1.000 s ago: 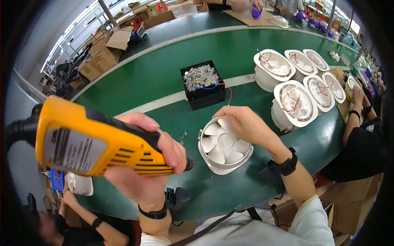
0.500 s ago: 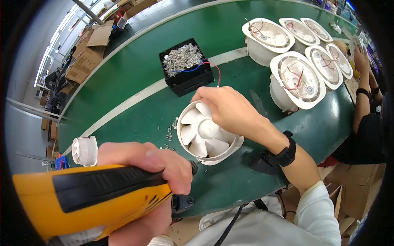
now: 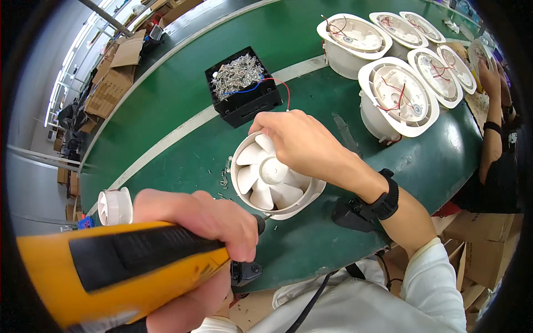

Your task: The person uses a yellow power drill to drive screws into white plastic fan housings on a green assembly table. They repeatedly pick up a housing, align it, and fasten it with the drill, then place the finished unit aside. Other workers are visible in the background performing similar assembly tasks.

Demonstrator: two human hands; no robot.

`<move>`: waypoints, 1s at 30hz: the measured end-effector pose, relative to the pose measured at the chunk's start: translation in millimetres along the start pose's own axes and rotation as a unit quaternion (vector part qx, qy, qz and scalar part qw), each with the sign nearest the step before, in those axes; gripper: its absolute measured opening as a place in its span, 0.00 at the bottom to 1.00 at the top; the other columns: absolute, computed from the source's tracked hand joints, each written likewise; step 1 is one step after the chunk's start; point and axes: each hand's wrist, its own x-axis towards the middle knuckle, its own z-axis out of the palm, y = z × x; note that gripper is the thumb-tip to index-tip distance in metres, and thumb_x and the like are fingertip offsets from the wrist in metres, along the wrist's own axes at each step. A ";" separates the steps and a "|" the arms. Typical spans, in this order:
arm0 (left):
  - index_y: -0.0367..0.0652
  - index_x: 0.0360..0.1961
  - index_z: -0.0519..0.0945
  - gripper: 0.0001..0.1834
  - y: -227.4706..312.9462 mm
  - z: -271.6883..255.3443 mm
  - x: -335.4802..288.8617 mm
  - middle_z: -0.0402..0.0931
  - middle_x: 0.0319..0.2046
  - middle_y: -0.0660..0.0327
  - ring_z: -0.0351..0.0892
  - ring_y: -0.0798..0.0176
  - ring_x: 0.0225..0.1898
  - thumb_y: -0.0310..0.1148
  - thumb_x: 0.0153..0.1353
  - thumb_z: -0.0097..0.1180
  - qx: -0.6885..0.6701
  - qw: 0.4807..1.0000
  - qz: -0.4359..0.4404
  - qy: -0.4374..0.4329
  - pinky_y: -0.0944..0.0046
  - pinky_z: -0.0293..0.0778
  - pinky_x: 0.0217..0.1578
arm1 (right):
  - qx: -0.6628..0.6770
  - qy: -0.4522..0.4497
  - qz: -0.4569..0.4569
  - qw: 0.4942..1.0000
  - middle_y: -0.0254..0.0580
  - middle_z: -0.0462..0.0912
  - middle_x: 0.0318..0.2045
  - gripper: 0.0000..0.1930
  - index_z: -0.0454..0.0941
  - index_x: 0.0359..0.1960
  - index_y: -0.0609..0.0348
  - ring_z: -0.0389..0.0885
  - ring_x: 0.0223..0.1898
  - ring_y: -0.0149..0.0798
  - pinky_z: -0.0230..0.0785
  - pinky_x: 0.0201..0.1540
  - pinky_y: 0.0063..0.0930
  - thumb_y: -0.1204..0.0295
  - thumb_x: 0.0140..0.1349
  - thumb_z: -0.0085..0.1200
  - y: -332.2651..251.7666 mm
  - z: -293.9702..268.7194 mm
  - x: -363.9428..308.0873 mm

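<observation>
Currently my left grip [image 3: 202, 222] clutches a yellow-black power screwdriver [image 3: 150, 258], bit [image 3: 267, 217] at near rim of white fan [image 3: 272, 171]; my right grip [image 3: 305, 145] grasps its far rim, green bench [image 3: 316, 244] below.

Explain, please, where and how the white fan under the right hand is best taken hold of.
Probably take the white fan by its outer rim, from the far right: this round edge gives the right hand something to hook, the blades sit inside, and the power tool points at the near edge.

No legible lettering; only a blurred pale label [image 3: 108, 320] on the yellow power tool [image 3: 133, 266]
</observation>
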 end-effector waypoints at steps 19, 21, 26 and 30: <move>0.33 0.45 0.62 0.45 17.7 -46.9 19.1 0.69 0.17 0.56 0.67 0.63 0.13 0.71 0.51 0.49 0.038 0.996 0.007 0.080 0.65 0.66 0.13 | -0.052 -0.037 -0.049 0.997 0.53 0.81 0.30 0.10 0.78 0.33 0.61 0.79 0.36 0.54 0.70 0.40 0.44 0.70 0.60 0.46 -6.2 -13.7 17.9; 0.33 0.45 0.62 0.45 12.4 -45.8 20.9 0.69 0.17 0.56 0.67 0.63 0.13 0.70 0.51 0.50 0.033 0.996 -0.011 0.083 0.65 0.67 0.14 | -0.036 -0.059 -0.059 0.996 0.52 0.81 0.30 0.10 0.78 0.33 0.61 0.79 0.36 0.54 0.70 0.40 0.44 0.69 0.61 0.46 1.5 -8.9 22.2; 0.35 0.47 0.62 0.39 -14.2 -51.1 26.8 0.68 0.16 0.56 0.66 0.63 0.11 0.66 0.59 0.44 0.079 0.996 0.013 0.050 0.65 0.64 0.12 | -0.022 -0.085 -0.048 0.995 0.53 0.80 0.30 0.08 0.78 0.33 0.60 0.78 0.36 0.54 0.68 0.39 0.44 0.71 0.61 0.47 3.5 -5.5 23.1; 0.35 0.47 0.62 0.39 -8.9 -53.8 29.3 0.68 0.16 0.56 0.66 0.63 0.11 0.66 0.59 0.42 -0.009 0.995 0.082 0.054 0.65 0.64 0.12 | -0.034 -0.116 -0.048 0.991 0.53 0.80 0.30 0.08 0.78 0.33 0.60 0.78 0.36 0.54 0.68 0.39 0.43 0.72 0.61 0.47 1.3 -6.4 25.0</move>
